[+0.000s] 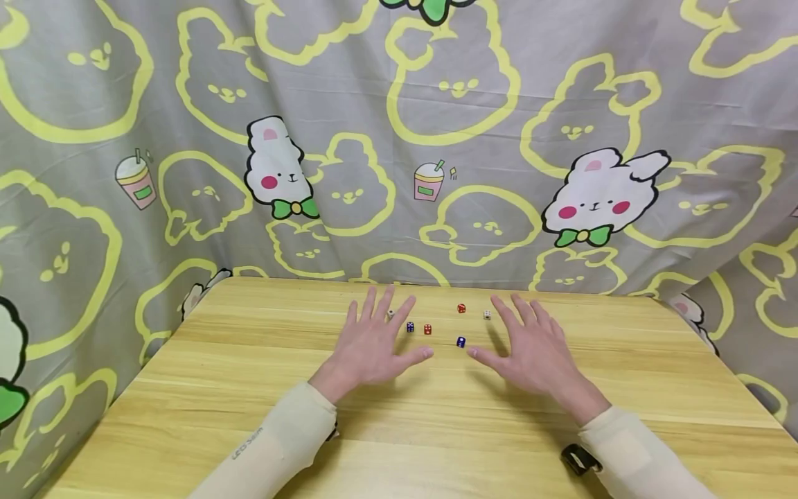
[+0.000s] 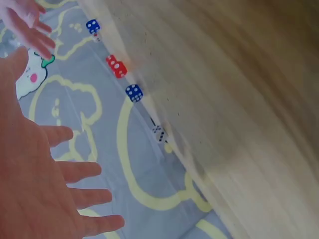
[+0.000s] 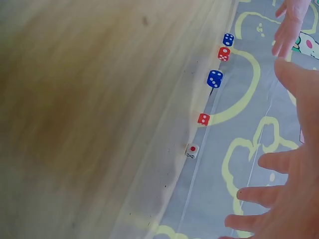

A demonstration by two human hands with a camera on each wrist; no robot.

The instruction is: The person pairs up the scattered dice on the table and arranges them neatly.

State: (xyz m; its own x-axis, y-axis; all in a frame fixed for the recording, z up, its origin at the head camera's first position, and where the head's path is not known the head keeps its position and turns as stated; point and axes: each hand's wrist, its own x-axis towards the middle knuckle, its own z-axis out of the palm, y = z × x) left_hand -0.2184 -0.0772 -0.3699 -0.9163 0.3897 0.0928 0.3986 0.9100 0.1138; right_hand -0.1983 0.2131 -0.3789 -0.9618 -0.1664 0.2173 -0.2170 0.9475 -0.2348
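Observation:
Several small dice stand on the table. Near the left hand (image 1: 370, 346) are a white die (image 1: 391, 314), partly covered by its fingers, a blue die (image 1: 410, 327) and a red die (image 1: 427, 329). By the right hand (image 1: 536, 350) are another red die (image 1: 461, 308), another white die (image 1: 488, 314) and another blue die (image 1: 460, 342), this last one just beyond the thumb tip. Both hands are spread with fingers straight and thumbs pointing inward, holding nothing. In the left wrist view, the fingers are apart from the white die (image 2: 159, 133); the right wrist view likewise shows a gap to its white die (image 3: 192, 151).
The dice lie toward the far side of a light wooden table (image 1: 411, 436). Behind its far edge hangs a grey curtain (image 1: 374, 90) with yellow cartoon outlines. A black strap (image 1: 580, 459) sits under the right sleeve.

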